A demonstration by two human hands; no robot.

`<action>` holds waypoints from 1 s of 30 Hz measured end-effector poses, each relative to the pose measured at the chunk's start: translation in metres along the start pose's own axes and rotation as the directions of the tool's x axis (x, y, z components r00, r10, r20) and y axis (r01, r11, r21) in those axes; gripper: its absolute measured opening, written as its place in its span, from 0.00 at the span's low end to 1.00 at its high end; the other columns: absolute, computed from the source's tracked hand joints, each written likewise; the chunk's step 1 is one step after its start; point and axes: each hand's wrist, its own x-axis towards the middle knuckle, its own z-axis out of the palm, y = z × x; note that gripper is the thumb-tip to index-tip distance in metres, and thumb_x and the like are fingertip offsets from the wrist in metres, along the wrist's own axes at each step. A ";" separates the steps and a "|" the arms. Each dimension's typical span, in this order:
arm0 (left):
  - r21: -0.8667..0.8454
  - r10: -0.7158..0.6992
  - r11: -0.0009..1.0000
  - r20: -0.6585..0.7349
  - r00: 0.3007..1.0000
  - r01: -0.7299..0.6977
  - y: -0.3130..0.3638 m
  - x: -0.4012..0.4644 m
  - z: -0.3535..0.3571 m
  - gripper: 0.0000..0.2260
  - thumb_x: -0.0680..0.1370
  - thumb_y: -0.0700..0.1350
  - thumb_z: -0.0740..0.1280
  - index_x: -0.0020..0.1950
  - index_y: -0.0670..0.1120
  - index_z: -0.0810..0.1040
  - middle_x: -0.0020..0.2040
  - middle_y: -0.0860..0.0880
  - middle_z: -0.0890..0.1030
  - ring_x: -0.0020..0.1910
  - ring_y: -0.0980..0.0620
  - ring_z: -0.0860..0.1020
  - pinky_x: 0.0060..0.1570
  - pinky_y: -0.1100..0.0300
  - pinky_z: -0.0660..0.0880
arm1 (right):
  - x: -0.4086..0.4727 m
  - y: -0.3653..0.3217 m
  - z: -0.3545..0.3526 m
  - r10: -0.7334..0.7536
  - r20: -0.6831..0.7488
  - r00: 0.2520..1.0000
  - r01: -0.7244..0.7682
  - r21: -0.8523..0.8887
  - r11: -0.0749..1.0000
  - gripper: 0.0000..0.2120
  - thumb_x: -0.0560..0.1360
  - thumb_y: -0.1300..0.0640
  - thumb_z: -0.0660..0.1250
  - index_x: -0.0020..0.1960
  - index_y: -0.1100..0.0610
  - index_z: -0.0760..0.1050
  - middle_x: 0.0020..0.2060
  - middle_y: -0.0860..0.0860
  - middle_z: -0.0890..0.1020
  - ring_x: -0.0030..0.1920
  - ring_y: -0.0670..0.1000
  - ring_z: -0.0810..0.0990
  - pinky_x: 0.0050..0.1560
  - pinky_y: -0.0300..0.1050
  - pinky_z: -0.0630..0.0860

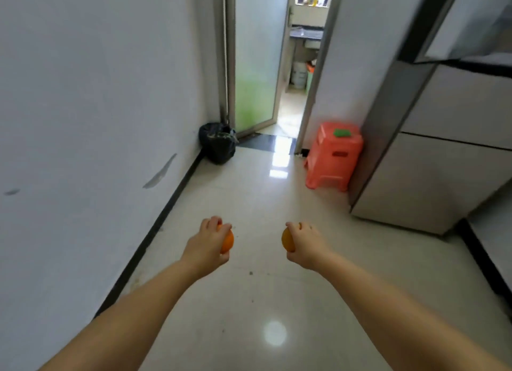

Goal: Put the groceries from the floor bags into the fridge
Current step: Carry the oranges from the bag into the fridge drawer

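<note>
Your two bare forearms stretch out over the shiny floor (pixel 249 193), and beyond your right hand (pixel 306 244) the tall fridge (pixel 432 160) stands shut, with a coral plastic stool (pixel 333 156) tucked beside it. Off past your left hand (pixel 206 246) a black-bagged bin (pixel 219 143) sits in the corner. Each hand's got its fingers curled round an orange: left orange (pixel 227 241), right orange (pixel 287 240), both held apart, well short of the fridge.

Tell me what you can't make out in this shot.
- Head view: the oranges, mostly covered by the left hand and right hand.
- Fridge: cut off by the right edge, doors closed.
- Floor bags: out of frame.
- Room beyond the doorway: too small.
</note>
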 end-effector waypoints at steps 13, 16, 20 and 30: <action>0.055 0.556 0.830 -0.138 0.819 -0.555 0.453 0.194 -0.019 0.26 0.72 0.52 0.68 0.68 0.50 0.65 0.66 0.47 0.64 0.64 0.46 0.65 0.54 0.50 0.76 | -0.092 0.398 -0.165 0.375 -0.316 0.871 -0.374 0.068 0.925 0.34 0.72 0.46 0.68 0.73 0.50 0.56 0.65 0.56 0.65 0.62 0.60 0.68 0.55 0.52 0.73; 0.075 0.594 0.803 -0.174 0.785 -0.591 0.519 0.232 -0.037 0.28 0.73 0.53 0.67 0.70 0.50 0.63 0.67 0.47 0.63 0.66 0.46 0.64 0.54 0.51 0.76 | -0.098 0.454 -0.200 0.423 -0.382 0.822 -0.421 0.091 0.902 0.34 0.72 0.46 0.67 0.72 0.49 0.56 0.66 0.57 0.65 0.63 0.60 0.68 0.56 0.53 0.74; 0.113 0.655 0.751 -0.247 0.714 -0.651 0.586 0.296 -0.058 0.28 0.72 0.53 0.67 0.69 0.49 0.65 0.66 0.45 0.64 0.65 0.44 0.64 0.51 0.52 0.77 | -0.083 0.519 -0.251 0.428 -0.446 0.786 -0.440 0.082 0.894 0.34 0.73 0.46 0.67 0.73 0.50 0.55 0.68 0.57 0.64 0.64 0.60 0.68 0.57 0.55 0.75; 0.194 0.747 0.644 -0.367 0.554 -0.740 0.755 0.512 -0.119 0.29 0.73 0.54 0.68 0.70 0.50 0.62 0.68 0.46 0.62 0.66 0.45 0.63 0.52 0.54 0.76 | 0.012 0.688 -0.420 0.397 -0.630 0.667 -0.494 0.024 0.869 0.34 0.72 0.46 0.68 0.73 0.49 0.56 0.66 0.56 0.65 0.63 0.60 0.68 0.54 0.54 0.74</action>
